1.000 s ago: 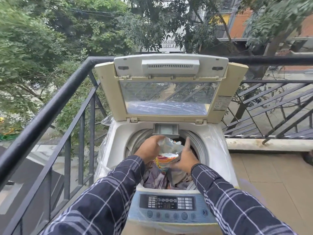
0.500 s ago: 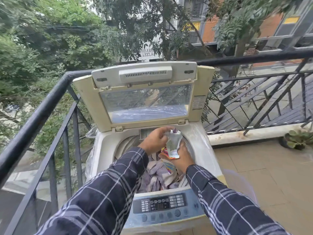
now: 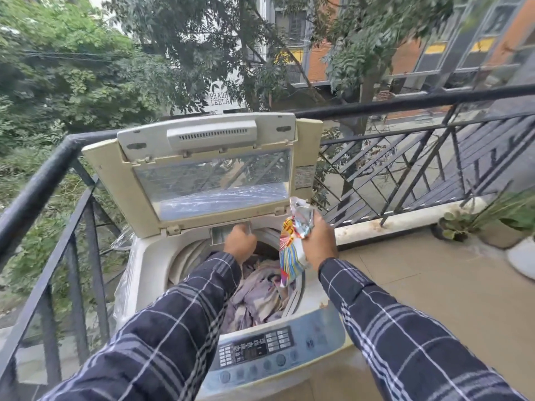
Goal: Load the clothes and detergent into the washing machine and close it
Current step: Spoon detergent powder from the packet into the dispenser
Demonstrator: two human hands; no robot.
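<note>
One detergent packet (image 3: 290, 257) hangs clamped in right grip (image 3: 320, 245); left grip (image 3: 240, 243) holds dispenser drawer (image 3: 222, 233)

An open balcony in soft daylight. A black metal railing (image 3: 405, 102) runs along two sides, with diagonal bars on the right. The floor (image 3: 434, 290) is beige tile, edged by a low pale kerb (image 3: 405, 220). Potted plants (image 3: 503, 215) stand in the right corner beside what may be a white pot (image 3: 524, 260). Beyond are leafy trees (image 3: 72, 82), an orange-and-grey building (image 3: 405, 57) and a sign (image 3: 221, 99).
</note>
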